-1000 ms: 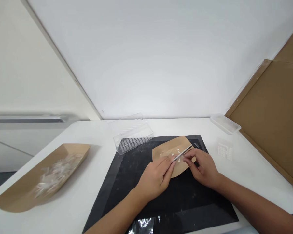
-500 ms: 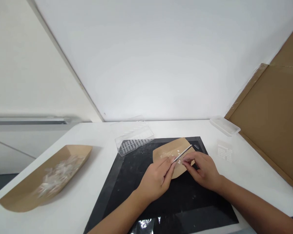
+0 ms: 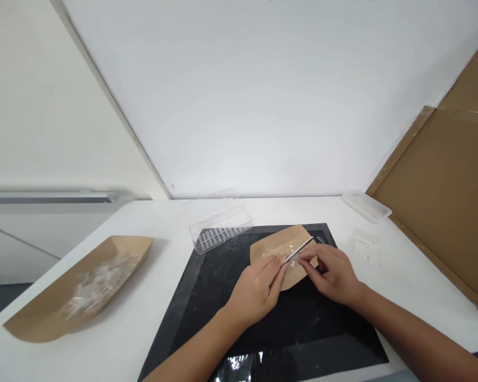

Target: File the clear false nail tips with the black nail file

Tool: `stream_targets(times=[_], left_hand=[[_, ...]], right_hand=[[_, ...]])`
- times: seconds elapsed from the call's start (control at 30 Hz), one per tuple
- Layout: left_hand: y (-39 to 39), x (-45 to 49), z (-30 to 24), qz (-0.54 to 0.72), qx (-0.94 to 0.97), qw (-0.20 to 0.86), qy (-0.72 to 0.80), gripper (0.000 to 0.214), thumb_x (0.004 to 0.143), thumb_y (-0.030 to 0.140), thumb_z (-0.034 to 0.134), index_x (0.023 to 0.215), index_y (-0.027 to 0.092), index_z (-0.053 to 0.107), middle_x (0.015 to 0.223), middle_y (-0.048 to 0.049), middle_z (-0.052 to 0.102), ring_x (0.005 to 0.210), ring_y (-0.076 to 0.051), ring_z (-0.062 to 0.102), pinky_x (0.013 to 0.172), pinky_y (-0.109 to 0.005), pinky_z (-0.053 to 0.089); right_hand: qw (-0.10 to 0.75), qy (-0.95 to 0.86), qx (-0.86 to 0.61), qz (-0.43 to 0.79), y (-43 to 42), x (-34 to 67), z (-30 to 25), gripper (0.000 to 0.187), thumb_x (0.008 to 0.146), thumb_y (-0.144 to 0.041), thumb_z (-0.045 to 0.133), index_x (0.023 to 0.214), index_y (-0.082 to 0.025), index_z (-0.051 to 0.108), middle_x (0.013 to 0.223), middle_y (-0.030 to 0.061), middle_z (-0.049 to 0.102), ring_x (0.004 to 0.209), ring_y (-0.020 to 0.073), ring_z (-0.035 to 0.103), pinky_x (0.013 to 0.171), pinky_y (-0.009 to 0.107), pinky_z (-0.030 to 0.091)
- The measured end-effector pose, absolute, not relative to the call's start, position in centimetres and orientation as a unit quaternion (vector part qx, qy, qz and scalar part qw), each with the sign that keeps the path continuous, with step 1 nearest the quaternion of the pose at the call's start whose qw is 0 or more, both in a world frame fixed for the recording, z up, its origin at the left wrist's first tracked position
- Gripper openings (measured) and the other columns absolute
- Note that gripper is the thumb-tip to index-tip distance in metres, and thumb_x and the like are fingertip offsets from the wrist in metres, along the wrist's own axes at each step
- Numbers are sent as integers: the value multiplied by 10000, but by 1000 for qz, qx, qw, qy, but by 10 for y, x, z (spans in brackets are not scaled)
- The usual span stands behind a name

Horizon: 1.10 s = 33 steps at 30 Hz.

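My left hand [image 3: 257,289] is closed on a narrow nail file [image 3: 302,248], which slants up to the right with a pale face and a dark edge. Just right of the file, my right hand [image 3: 331,273] pinches thumb and fingers together; whatever is between them is too small to make out. Beneath both hands lies a brown paper sheet [image 3: 276,241] with small white oval pieces [image 3: 292,263] and clear bits on it. The sheet rests on a black mat [image 3: 219,297]. A small clear piece [image 3: 321,240] shows behind my right fingers.
At the left, a brown paper tray [image 3: 35,321] holds a heap of clear plastic pieces [image 3: 99,284]. A clear case of nail tips [image 3: 221,233] lies at the mat's back-left corner. A translucent tray [image 3: 367,206], a sticker sheet [image 3: 366,249] and cardboard [image 3: 442,196] are at right.
My right hand has shifted very slightly, its fingertips still close to the file. My left hand keeps its hold on the nail file. The view has moved a little.
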<state>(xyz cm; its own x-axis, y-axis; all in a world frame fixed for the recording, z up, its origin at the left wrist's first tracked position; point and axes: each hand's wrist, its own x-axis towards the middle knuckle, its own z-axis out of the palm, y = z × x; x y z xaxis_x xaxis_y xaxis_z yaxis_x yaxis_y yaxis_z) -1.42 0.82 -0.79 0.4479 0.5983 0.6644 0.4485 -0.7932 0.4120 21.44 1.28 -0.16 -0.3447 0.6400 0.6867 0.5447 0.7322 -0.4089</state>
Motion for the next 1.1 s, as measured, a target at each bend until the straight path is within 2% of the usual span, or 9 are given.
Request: stream_targets(times=[0.13, 0.3, 0.5, 0.67, 0.87, 1.1], left_hand=[[8, -14, -9, 428, 845, 80, 310, 270, 1056, 157, 508, 1254, 140, 691, 981, -111, 772, 922, -210, 762, 849, -330, 653], [8, -14, -11, 433, 845, 79, 303, 300, 1048, 140, 524, 1311, 150, 668, 1081, -123, 781, 1007, -214, 764, 919, -331, 645], [9, -15, -12, 427, 840, 79, 326, 295, 1051, 152, 514, 1296, 136, 676, 1072, -134, 776, 1009, -234, 765, 905, -354, 652], [8, -14, -13, 433, 842, 80, 313, 320, 1050, 147, 518, 1338, 159, 658, 1137, -127, 782, 1056, -220, 765, 922, -325, 650], [8, -16, -11, 427, 839, 71, 329, 306, 1056, 165, 507, 1316, 150, 667, 1120, -140, 781, 1051, -239, 765, 917, -352, 649], [8, -15, -11, 435, 836, 66, 328, 301, 1052, 161, 513, 1306, 142, 673, 1090, -135, 786, 1019, -228, 772, 917, -344, 652]], right_hand=[[437, -820, -366, 54, 11, 213, -1, 137, 984, -198, 675, 1114, -242, 670, 915, 15, 765, 650, 137, 638, 616, 271, 544], [427, -837, -337, 57, 7, 209, 1, 107, 997, -171, 646, 1071, -247, 663, 937, 22, 775, 768, 160, 695, 668, 278, 564], [440, -809, -388, 38, 13, 214, -1, 86, 993, -201, 654, 1068, -240, 673, 856, 13, 755, 642, 145, 638, 621, 291, 555], [421, -842, -332, 58, 10, 212, -2, 138, 995, -164, 640, 1104, -245, 667, 991, 33, 792, 825, 169, 720, 673, 280, 580], [459, -801, -383, 28, 15, 215, -1, 119, 986, -193, 665, 1085, -250, 700, 891, 19, 783, 692, 158, 694, 628, 294, 577], [446, -831, -329, 49, 14, 213, 2, 152, 993, -164, 651, 1102, -253, 708, 988, 34, 811, 844, 182, 760, 779, 314, 637]])
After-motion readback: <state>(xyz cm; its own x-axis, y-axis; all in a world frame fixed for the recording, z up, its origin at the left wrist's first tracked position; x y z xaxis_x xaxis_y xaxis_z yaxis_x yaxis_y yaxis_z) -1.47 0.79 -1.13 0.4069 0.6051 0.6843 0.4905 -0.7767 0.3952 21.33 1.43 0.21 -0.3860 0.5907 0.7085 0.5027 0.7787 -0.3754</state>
